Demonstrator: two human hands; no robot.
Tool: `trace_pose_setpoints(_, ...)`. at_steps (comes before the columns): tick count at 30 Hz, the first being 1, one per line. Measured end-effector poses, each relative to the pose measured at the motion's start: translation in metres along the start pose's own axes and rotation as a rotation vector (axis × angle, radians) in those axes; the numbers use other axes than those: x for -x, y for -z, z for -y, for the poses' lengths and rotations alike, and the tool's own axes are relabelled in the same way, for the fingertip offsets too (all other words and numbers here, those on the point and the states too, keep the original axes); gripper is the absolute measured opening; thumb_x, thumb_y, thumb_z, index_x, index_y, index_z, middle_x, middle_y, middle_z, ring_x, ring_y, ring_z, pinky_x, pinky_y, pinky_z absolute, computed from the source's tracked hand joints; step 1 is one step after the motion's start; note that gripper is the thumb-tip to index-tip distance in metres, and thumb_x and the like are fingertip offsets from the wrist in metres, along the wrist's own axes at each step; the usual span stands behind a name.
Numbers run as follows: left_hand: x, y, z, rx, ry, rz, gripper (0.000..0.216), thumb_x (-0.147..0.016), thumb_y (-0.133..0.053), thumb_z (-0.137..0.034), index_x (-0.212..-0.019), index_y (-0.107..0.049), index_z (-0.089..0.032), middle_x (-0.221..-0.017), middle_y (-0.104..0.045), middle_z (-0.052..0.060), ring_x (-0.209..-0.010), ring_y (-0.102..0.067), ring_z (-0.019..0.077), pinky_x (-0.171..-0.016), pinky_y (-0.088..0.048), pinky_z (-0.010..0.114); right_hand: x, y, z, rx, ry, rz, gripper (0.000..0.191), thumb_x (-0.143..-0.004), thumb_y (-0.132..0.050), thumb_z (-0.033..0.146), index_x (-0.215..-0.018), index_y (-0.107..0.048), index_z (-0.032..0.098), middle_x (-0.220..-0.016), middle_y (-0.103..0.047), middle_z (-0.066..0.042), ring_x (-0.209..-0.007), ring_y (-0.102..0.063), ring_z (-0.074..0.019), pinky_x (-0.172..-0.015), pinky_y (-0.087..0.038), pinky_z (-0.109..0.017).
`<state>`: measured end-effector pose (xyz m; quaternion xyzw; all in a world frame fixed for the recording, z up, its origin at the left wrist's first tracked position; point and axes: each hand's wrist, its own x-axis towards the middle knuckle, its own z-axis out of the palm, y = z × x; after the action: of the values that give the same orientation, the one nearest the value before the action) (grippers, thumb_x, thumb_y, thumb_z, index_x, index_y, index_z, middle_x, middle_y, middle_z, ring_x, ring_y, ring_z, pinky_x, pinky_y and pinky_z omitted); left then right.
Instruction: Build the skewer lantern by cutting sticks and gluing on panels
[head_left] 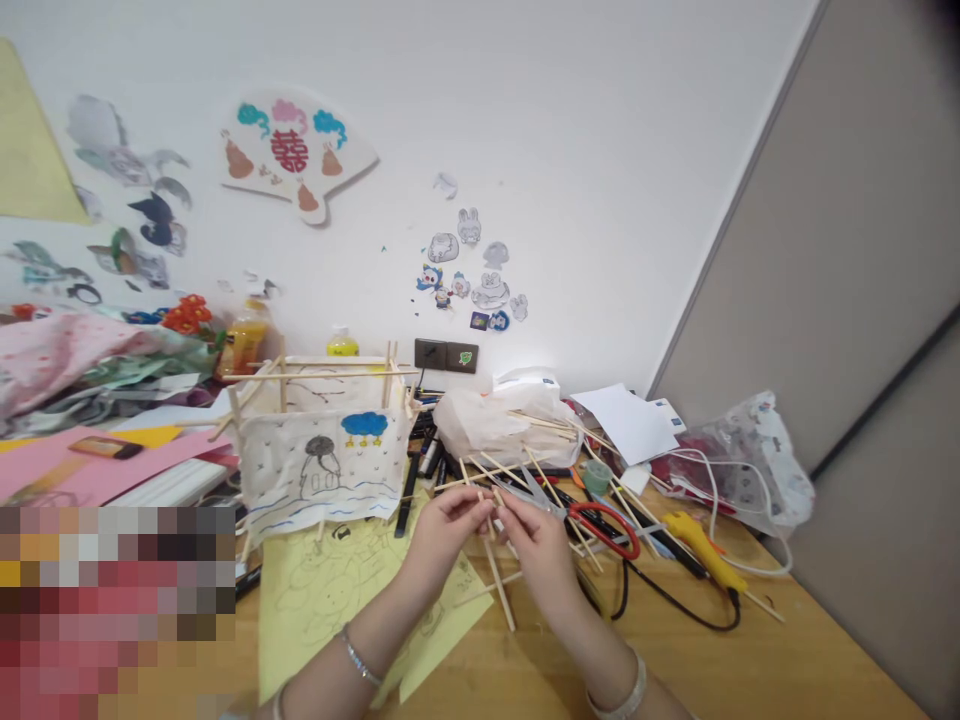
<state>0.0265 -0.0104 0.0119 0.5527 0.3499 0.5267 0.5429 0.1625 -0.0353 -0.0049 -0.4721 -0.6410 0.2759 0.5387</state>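
Observation:
My left hand [448, 522] and my right hand [534, 537] meet over the wooden table [787, 660], fingers pinched together. Between them they hold thin wooden sticks [497, 572], one slanting down toward the table. Just behind my right hand lie red-handled scissors [592, 518] with the blades pointing left. Left of my hands stands a stick-framed paper box [322, 440] with drawings of a blue cloud and a figure. A yellow sheet [337, 590] with line drawings lies under my left forearm.
Loose sticks and black pens are scattered behind my hands. A yellow glue gun [701, 548] with a black cord lies at right, near white paper and plastic bags [739, 450]. Pink paper and fabric pile up at left. Bottles stand by the wall.

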Motion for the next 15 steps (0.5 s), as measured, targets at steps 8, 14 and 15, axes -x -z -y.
trace_pose_setpoints(8,-0.0007,-0.0016,0.0029,0.037,0.127,0.111,0.035,-0.06,-0.073,-0.047,-0.066,-0.064,-0.013,-0.057,-0.06,-0.001,-0.053,-0.053,0.0109,-0.055,-0.045,0.024,0.0011,0.004,-0.006,0.179,0.083,0.173,0.054,-0.089,-0.047,0.027,-0.141,-0.035,0.021,-0.078,-0.071,-0.004,-0.067,-0.064,-0.0191,-0.062,-0.05,-0.031)
trace_pose_setpoints(14,0.0004,-0.0005,-0.0001,0.017,0.072,0.139,0.035,-0.066,-0.069,-0.048,-0.063,-0.061,-0.014,-0.055,-0.058,-0.002,-0.052,-0.054,0.0109,-0.055,-0.045,0.023,-0.0018,0.0081,-0.0078,-0.055,-0.001,0.289,0.051,-0.09,-0.047,0.034,-0.139,-0.037,0.022,-0.069,-0.059,0.002,-0.059,-0.056,-0.0129,-0.058,-0.047,-0.025)
trace_pose_setpoints(15,0.0006,0.0001,-0.0016,0.014,0.059,0.132,0.034,-0.069,-0.068,-0.047,-0.064,-0.06,-0.014,-0.055,-0.058,-0.002,-0.053,-0.054,0.0111,-0.055,-0.045,0.024,-0.0021,0.0078,-0.0083,-0.115,-0.035,0.305,0.049,-0.09,-0.047,0.036,-0.137,-0.04,0.022,-0.071,-0.058,0.002,-0.058,-0.055,-0.0118,-0.056,-0.047,-0.025)
